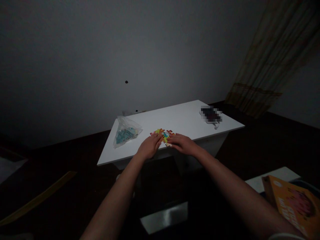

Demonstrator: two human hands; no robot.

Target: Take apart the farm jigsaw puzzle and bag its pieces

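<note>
Colourful jigsaw puzzle pieces [166, 134] in yellow, red, orange and teal lie as one patch near the front edge of the white table [180, 119]. From the left, my left hand [150, 146] rests its fingers flat on the patch's near left side. My right hand [183, 144] reaches in from the right, its stretched fingers lying on the patch's right side. Neither hand visibly grips a piece, though the pieces under the fingers are hidden. To the left of the puzzle stands a clear plastic bag [128, 132] with many teal pieces inside.
A blurred-out dark object [211, 115] lies at the table's right end. An orange puzzle box [295, 203] rests on a pale surface at lower right. Behind the table rises a grey wall [160, 60], with a curtain [270, 60] at the right.
</note>
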